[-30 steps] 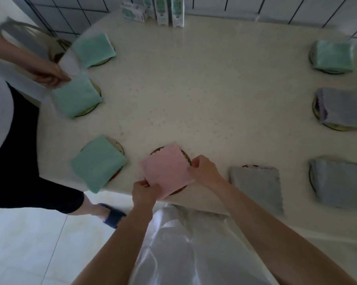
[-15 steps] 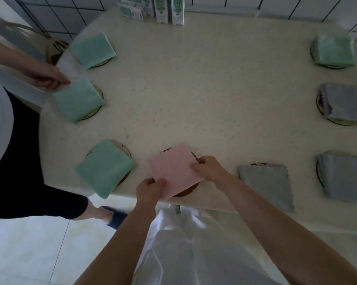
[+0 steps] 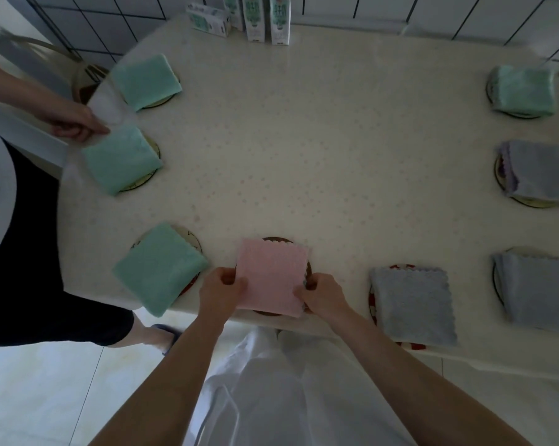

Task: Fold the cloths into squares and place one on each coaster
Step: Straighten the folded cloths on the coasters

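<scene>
From the head camera, the pink cloth (image 3: 271, 275) lies flat at the near edge of the table (image 3: 303, 140), already folded to a rough square, so it has no real long axis. Its scalloped edge faces away from the person.

The left hand (image 3: 221, 289) pinches its near left side and the right hand (image 3: 323, 292) pinches its near right corner. The cloth sits between the two hands and just ahead of them, with neither hand the nearer.

Under it a dark coaster (image 3: 273, 239) shows as a rim beyond the far edge and again on the right. The cloth seems to sit a little towards the person, so I'd guess a small push forward to centre it is what's left before letting go.

Left of the pink cloth a green cloth (image 3: 160, 268) covers its own coaster, and right of it a grey cloth (image 3: 411, 304) does the same. More folded cloths ring the table farther off on both sides.

Far left of the pink cloth, another person's hand (image 3: 75, 122) holds something pale and blurred; I can't tell what. Straight beyond it, at the table's far side, stand some cartons (image 3: 255, 17) against a tiled wall. The tabletop is pale and speckled, and the floor is light tile.
</scene>
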{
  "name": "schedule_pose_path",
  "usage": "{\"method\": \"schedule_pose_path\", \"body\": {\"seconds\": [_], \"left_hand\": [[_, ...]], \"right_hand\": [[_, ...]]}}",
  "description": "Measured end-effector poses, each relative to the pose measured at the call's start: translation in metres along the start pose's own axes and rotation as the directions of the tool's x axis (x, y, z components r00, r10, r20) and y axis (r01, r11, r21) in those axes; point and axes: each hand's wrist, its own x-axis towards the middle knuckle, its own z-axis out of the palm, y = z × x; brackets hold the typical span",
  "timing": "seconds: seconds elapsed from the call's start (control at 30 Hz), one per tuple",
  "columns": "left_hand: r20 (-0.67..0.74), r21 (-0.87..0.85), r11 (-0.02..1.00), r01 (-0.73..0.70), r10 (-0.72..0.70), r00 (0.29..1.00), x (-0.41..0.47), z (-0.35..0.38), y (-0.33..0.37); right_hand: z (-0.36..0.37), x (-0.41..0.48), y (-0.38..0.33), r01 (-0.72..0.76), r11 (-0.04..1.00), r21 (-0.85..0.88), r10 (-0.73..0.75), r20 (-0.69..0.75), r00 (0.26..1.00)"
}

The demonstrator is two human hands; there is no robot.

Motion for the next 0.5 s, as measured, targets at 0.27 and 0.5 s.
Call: {"method": "schedule_pose_path", "body": {"seconds": [0.27, 0.5], "left_hand": [[-0.056, 0.002, 0.999, 0.035, -0.035, 0.998, 0.0, -0.006, -0.006], [-0.093, -0.089, 0.993, 0.079, -0.087, 0.992, 0.004, -0.027, -0.018]], "right_hand": [[-0.006, 0.003, 0.004, 0.127, 0.96, -0.251, -0.144, -0.048, 0.989], [-0.02, 0.003, -0.026, 0.261, 0.85, -0.457, -0.34, -0.097, 0.935]]}}
